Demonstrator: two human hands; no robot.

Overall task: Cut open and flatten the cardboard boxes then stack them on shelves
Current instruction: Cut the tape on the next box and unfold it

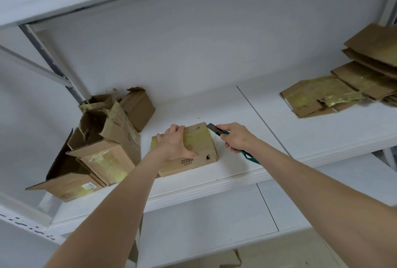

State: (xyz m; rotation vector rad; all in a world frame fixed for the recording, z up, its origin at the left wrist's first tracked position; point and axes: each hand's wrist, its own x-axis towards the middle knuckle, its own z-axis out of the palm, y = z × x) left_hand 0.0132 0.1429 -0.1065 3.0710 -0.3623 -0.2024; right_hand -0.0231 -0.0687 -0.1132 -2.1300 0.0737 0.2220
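My left hand (175,145) grips the taped box (199,149) near the shelf's (214,184) front edge, my right hand (235,136) clasping the cutter (217,129) at its corner.

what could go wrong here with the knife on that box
The left hand grips the box close to the knife at its far corner; a slip could cut the fingers. The box sits near the shelf edge, so a hard pull by the right hand might drag it off.

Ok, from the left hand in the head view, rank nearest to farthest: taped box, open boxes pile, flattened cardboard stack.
1. Taped box, under the left hand, touching.
2. Open boxes pile, just left.
3. Flattened cardboard stack, far right.
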